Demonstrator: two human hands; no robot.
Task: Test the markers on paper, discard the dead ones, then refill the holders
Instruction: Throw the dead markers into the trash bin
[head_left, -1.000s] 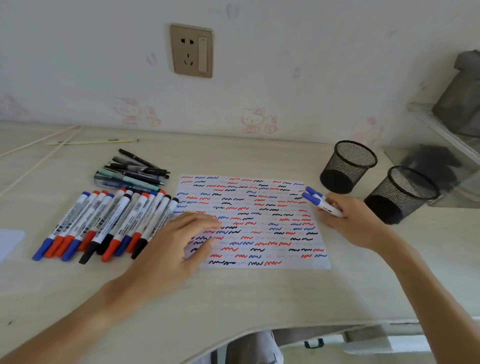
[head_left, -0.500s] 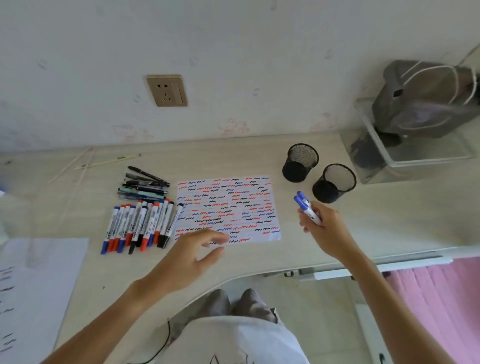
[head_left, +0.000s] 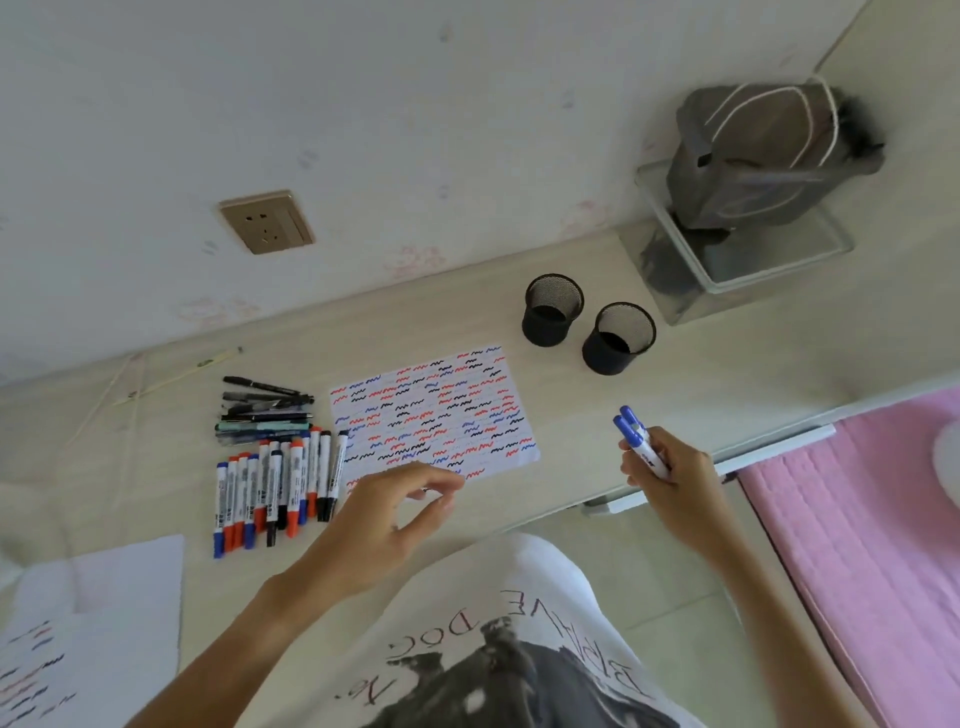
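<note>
The right hand (head_left: 672, 475) holds two blue markers (head_left: 638, 440) in a tight grip, near the two holders (head_left: 618, 338). The left hand (head_left: 387, 512) hovers loose, holding nothing. Markers look light, stiff and smooth; hold their middles.

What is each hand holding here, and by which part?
The right hand grips two blue-capped markers by the lower barrels, capped ends sticking up. The left hand holds nothing, fingers loosely curled above the test paper.

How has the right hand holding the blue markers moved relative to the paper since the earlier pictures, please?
Yes: the right hand with blue markers lifted off the paper, rightward and nearer.
</note>
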